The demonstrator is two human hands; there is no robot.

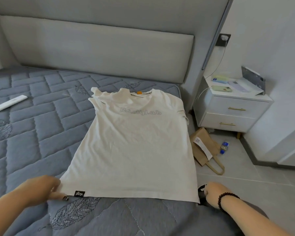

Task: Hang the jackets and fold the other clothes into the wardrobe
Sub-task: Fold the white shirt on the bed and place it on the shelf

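T-shirt (pixel 134 142), white, lies flat on the quilted bed (pixel 32 133) near its right edge. I see my left hand (pixel 44 186) pinching the left hem corner and my right hand (pixel 211 191) curled, gripping the right hem corner. White remote (pixel 8 103) lies far left.

Support: blue-grey quilted mattress (pixel 32 133) with leaf stitching | on it: white T-shirt (pixel 134 147) spread flat, collar toward headboard, hem at near edge; white remote control (pixel 8 103) well apart at far left | floor (pixel 245 176), grey tile: brown paper bag (pixel 203 147), small water bottle (pixel 224 147) lying beside it
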